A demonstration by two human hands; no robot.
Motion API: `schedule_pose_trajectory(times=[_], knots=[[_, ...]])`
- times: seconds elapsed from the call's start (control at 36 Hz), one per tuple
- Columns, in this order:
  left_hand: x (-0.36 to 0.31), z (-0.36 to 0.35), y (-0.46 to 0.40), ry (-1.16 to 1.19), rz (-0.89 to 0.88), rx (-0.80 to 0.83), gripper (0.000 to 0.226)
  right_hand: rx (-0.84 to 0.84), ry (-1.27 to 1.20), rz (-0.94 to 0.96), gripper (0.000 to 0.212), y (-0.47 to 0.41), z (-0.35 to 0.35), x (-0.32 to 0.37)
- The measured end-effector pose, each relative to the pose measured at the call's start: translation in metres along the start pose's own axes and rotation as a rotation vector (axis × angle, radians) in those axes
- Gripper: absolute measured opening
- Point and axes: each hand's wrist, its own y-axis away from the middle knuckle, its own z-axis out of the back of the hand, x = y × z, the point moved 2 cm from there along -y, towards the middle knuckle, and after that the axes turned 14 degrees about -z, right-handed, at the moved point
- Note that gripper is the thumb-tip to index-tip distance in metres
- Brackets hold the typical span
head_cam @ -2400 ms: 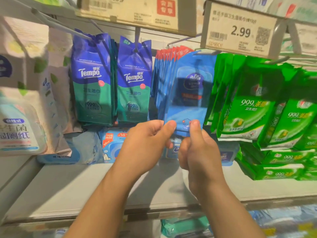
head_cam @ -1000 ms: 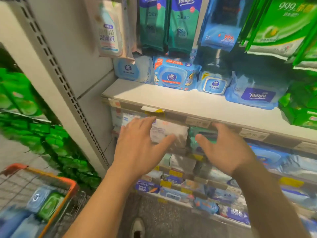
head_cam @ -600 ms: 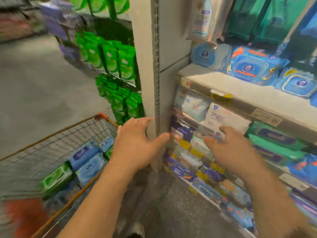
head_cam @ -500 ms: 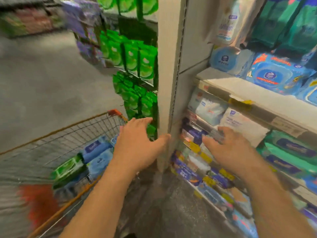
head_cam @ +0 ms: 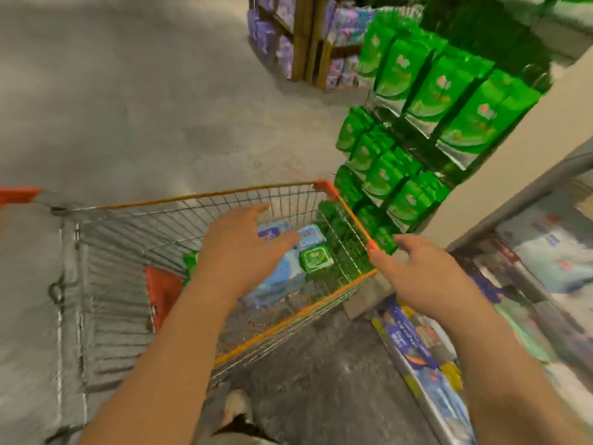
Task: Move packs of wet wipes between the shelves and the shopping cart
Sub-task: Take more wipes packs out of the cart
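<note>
A grey speckled shop floor [head_cam: 134, 101] is filling the upper left of the frame, with green packs hanging on a shelf end [head_cam: 433, 101] at the upper right and blurred shelves of wet wipes [head_cam: 542, 261] running down the right edge. The wire shopping cart [head_cam: 205, 200], orange-rimmed, is standing in the middle left. Inside it, packs are lying at the bottom: a green pack [head_cam: 316, 260] and a pale blue pack [head_cam: 279, 281] beside it, near the cart's right corner.

The left hand [head_cam: 239, 252] is hovering over the cart's basket with fingers spread and loose, grasping nothing. The right hand [head_cam: 417, 277] is hanging just outside the cart's right rim, fingers relaxed and slightly bent, also empty.

The step in hand looks like reaching into the cart for a pack. The next move probably calls for lowering the left hand to the packs and closing the fingers round one, picking among soft wrappers lying close together.
</note>
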Motion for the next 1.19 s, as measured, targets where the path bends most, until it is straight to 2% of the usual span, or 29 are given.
schedule_pose_trajectory(times=[0.17, 0.42, 0.5, 0.67, 0.75, 0.86, 0.94, 1.03, 1.11, 1.14, 1.19], knots=[[0.065, 0.025, -0.012, 0.083, 0.082, -0.030, 0.073, 0.034, 0.083, 0.048, 0.068, -0.022, -0.045, 0.062], [0.119, 0.023, -0.023, 0.156, 0.258, -0.030, 0.070, 0.161, 0.092, 0.070, 0.066, -0.064, -0.084, 0.100], [0.134, 0.011, -0.033, 0.198, 0.308, -0.031, 0.062, 0.229, 0.093, 0.037, 0.064, -0.090, -0.101, 0.105], [0.167, -0.040, -0.060, 0.316, 0.504, 0.017, 0.064, 0.359, -0.048, -0.106, 0.048, -0.159, -0.148, 0.105], [0.187, -0.075, -0.072, 0.420, 0.596, 0.031, 0.063, 0.413, -0.089, -0.144, 0.047, -0.197, -0.177, 0.096], [0.216, -0.121, -0.089, 0.486, 0.727, 0.111, 0.049, 0.430, -0.075, -0.219, 0.050, -0.245, -0.216, 0.086], [0.246, -0.155, -0.102, 0.543, 0.814, 0.138, 0.013, 0.486, -0.110, -0.270, 0.049, -0.275, -0.246, 0.077], [0.272, -0.190, -0.116, 0.628, 0.896, 0.129, 0.015, 0.526, -0.106, -0.289, 0.049, -0.302, -0.278, 0.067], [0.297, -0.222, -0.123, 0.743, 0.998, 0.103, 0.017, 0.540, -0.135, -0.298, 0.021, -0.326, -0.304, 0.060], [0.304, -0.231, -0.125, 0.789, 1.028, 0.095, 0.025, 0.542, -0.143, -0.295, 0.009, -0.331, -0.310, 0.060], [0.319, -0.249, -0.125, 0.870, 1.090, 0.048, 0.050, 0.548, -0.156, -0.270, 0.008, -0.339, -0.322, 0.062]])
